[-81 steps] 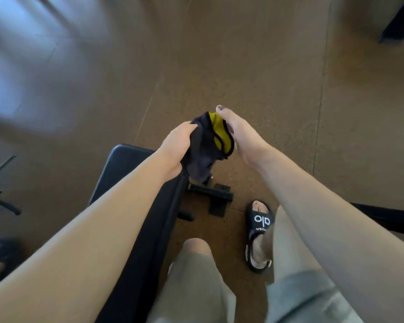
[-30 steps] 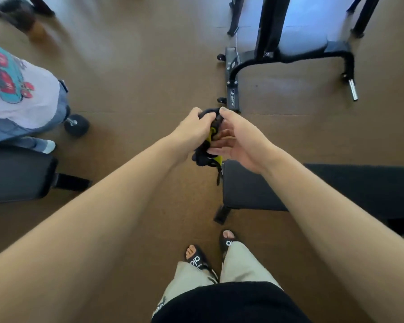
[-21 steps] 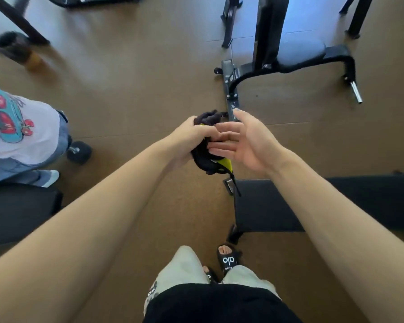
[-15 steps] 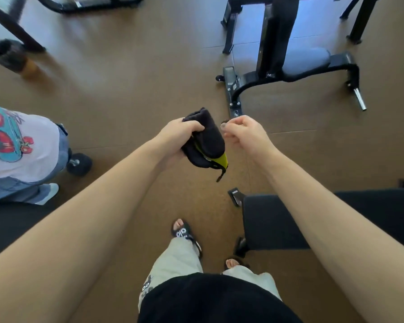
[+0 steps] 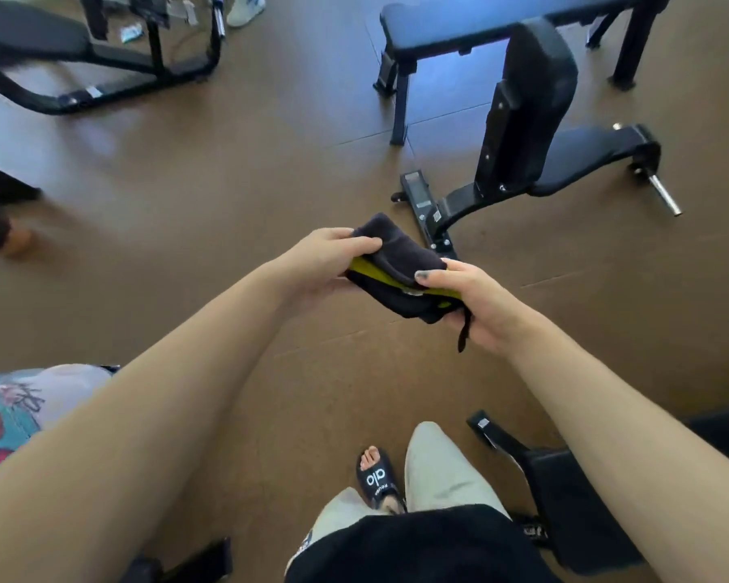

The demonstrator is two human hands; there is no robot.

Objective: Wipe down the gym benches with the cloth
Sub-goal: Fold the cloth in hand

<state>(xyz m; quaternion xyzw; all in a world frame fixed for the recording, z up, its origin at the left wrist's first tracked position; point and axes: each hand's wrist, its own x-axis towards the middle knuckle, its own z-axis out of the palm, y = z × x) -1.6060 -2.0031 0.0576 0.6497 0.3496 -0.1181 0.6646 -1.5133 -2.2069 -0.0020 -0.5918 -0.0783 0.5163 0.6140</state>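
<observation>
Both hands on the cloth (image 5: 400, 273) mid-air, dead center: left hand (image 5: 325, 267) grips its 9 o'clock end, right hand (image 5: 472, 305) pinches the 3 o'clock end. Looks like refolding; next, probably the bench (image 5: 535, 115) at 1 o'clock.

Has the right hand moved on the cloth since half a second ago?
Yes. Then it pinched at the cloth's top edge; now the right hand grips its lower right end, nearer the person, while the left hand holds the other end.

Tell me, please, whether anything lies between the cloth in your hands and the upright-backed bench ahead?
Nothing visible does: both hands grip the dark yellow-edged cloth, and only bare brown floor separates it from the black upright-backed bench.
</observation>
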